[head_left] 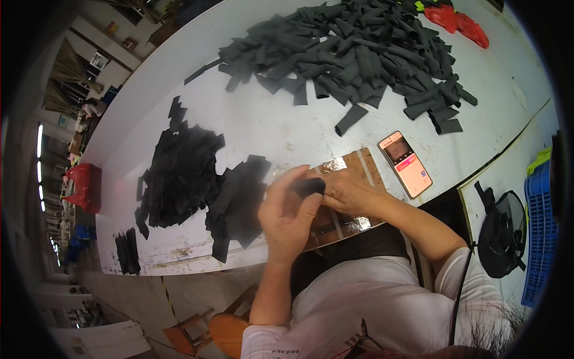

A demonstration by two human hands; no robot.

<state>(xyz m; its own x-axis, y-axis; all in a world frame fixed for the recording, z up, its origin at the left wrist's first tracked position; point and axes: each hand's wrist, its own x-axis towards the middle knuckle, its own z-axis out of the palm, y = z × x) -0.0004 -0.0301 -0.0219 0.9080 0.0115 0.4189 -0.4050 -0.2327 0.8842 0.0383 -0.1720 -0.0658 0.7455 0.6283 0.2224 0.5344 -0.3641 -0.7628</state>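
Observation:
Between my hands a short black fabric tube [311, 186] is held up, its end rounded and facing me. My left hand [283, 215] curls around it from the left, with the thumb against its lower side. The fingers of my right hand [348, 191] close on its right end, partly hidden behind my left thumb. Beneath both hands lies a brown, shiny board [361, 163] crossed by pale strips, at the table's near edge. Just left of my left hand is a fanned heap of flat black fabric pieces [242, 200], joining a larger black heap [179, 173].
A big pile of dark grey fabric tubes [353, 51] covers the table's far side. A lit phone [406, 164] lies right of the board. Red plastic bags [457, 25] sit far right. A blue crate [540, 233] and black mesh item [503, 233] stand at right, a wooden stool [228, 335] below.

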